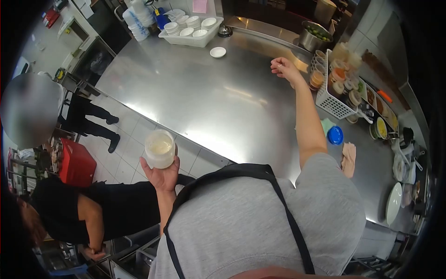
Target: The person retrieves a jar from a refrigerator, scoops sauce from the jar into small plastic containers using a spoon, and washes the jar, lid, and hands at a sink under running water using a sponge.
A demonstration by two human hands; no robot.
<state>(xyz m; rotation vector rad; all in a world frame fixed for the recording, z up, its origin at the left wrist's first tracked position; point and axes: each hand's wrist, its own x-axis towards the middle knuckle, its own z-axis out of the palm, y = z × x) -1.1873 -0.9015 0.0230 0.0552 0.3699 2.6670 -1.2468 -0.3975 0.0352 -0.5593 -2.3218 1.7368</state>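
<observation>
In my left hand (163,178) rests a translucent round tub (160,149) with pale contents, its top open. My right hand (285,71) reaches out over the far right part of the steel counter (200,97), its fingers curled together; a small whitish bit shows at them, too small to name. A small white dish (218,52) lies on the counter to the left of my right hand. Nearer to me on the right lie a blue lid (335,135) and a beige cloth (348,159).
A white bin (186,40) of small dishes stands at the back. At right are a white basket (335,104) of bottles, stacked cups (317,76) and a metal pot (313,38). One person (116,204) is close at left, another (88,111) beyond the counter's left edge.
</observation>
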